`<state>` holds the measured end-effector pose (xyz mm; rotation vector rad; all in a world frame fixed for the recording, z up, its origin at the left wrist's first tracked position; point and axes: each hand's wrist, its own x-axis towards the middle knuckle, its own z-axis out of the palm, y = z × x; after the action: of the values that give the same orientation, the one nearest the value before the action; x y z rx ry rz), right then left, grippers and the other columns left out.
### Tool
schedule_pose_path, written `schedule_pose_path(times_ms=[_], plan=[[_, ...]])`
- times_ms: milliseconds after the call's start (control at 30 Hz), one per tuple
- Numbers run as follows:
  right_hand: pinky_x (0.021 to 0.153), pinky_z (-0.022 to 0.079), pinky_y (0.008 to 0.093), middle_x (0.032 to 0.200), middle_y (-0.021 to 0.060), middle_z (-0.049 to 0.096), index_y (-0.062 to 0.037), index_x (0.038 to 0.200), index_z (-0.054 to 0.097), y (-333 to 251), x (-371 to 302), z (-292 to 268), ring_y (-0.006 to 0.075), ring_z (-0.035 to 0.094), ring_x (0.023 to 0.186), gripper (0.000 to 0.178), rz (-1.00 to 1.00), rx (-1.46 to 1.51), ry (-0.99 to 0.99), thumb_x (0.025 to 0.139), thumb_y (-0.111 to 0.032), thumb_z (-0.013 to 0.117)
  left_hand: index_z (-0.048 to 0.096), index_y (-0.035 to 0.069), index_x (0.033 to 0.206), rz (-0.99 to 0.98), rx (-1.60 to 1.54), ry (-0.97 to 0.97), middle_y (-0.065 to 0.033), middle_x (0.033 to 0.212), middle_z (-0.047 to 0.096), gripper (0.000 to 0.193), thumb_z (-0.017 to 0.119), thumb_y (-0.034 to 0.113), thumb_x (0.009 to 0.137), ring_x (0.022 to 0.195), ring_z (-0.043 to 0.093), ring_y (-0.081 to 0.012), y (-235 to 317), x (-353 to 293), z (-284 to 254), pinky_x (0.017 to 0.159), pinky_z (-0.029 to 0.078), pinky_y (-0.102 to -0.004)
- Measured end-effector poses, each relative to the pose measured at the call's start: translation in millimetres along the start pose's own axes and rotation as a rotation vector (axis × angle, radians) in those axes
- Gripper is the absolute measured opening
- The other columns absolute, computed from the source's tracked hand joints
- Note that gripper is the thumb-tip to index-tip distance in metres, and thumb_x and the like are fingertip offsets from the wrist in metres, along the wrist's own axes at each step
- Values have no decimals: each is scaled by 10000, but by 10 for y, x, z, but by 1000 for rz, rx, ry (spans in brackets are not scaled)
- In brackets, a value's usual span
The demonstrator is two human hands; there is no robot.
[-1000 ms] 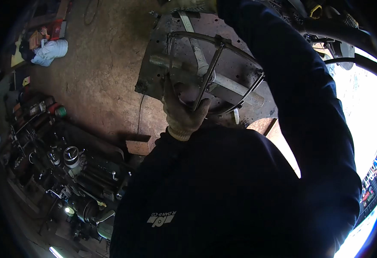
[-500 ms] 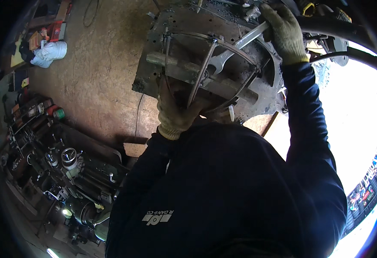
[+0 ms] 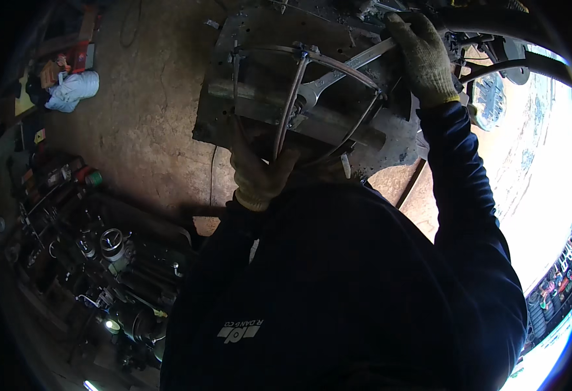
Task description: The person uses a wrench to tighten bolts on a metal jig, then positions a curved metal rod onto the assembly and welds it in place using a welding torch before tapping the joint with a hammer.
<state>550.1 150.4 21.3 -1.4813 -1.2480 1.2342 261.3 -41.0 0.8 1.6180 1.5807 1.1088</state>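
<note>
My gloved right hand [image 3: 423, 62] is closed around the far end of a long steel wrench [image 3: 358, 62]. The wrench slants down to the left, its jaw beside the middle bar of a round metal frame [image 3: 287, 107] made of bent rods. Whether the jaw sits on a nut there is too dark to tell. Gripping the near left side of the frame is my gloved left hand [image 3: 260, 179], its fingers partly in shadow. The frame rests on a dark steel plate table [image 3: 211, 124], with a thick bar [image 3: 234, 89] lying across beneath it.
A lathe with handwheels [image 3: 112, 241] stands at the lower left. In the upper left another person [image 3: 74, 90] bends over a red box. Dark hoses or pipes [image 3: 521, 64] run past my right hand. Metal bits [image 3: 371, 8] lie along the table's far side.
The wrench's jaw end has swung slightly left and down relative to the frame, my right hand moving with it. The whole view has shifted a little and become darker. My left hand keeps its hold.
</note>
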Motion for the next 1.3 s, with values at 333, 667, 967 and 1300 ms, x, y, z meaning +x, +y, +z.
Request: schedule_pose_path(times_ms=[333, 667, 967, 1300], plan=[[678, 529, 266, 903, 42, 660, 0, 1166, 675, -474, 294, 328, 109, 639, 833, 274, -7, -267, -202, 976, -198, 692, 85, -28, 1613, -97, 118, 50, -256, 1289, 627, 1155, 844, 234, 783, 1152, 665, -347, 4, -5, 74, 933, 564, -424], [677, 500, 438, 885, 132, 672, -35, 1081, 720, -185, 1484, 1554, 256, 619, 768, 264, -1101, -711, -736, 937, -255, 692, 51, -15, 1619, -66, 49, -20, -241, 1289, 636, 1201, 807, 84, 691, 1136, 676, -334, -9, 46, 25, 873, 586, -399], [814, 556, 426, 1125, 185, 681, -63, 1127, 740, -731, 1424, 1319, 318, 664, 930, 255, -925, -672, -670, 927, -198, 655, 108, -103, 1569, -85, -54, 10, -259, 1201, 648, 1202, 870, 180, 684, 1073, 691, -353, -64, -27, 38, 919, 559, -434], [567, 519, 292, 841, 56, 668, -10, 1152, 683, -683, 291, 199, 156, 621, 655, 258, 34, -7, -153, 967, -190, 670, 101, -91, 1578, -7, -7, 31, -223, 1124, 671, 1207, 886, 116, 685, 952, 707, -326, -4, -1, 22, 786, 581, -408]])
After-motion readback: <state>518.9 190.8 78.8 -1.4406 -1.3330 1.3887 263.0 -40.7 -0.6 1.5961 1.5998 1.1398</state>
